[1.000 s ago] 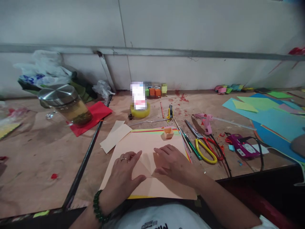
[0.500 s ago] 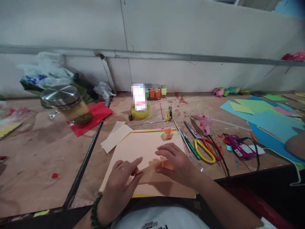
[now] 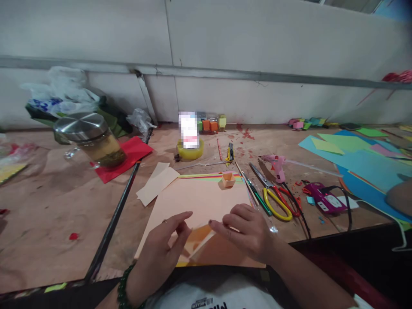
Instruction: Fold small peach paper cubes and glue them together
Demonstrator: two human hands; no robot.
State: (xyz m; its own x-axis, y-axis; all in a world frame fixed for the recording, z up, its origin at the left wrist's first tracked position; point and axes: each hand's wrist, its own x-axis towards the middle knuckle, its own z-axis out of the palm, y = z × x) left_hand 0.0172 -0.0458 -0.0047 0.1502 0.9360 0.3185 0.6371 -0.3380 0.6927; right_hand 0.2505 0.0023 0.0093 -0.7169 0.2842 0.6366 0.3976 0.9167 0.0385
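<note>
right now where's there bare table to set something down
Widest: the table left of the black strip, in front of the mug and red sheet; a red scrap lies there. Smaller: between the glue gun and the wall, red-stained nearby. Crowded: right of the paper stack, with scissors, glue gun and purple device.

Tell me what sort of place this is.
Probably a papercraft workbench: there are coloured paper sheets, scissors, a pink glue gun and a little folded paper box.
</note>
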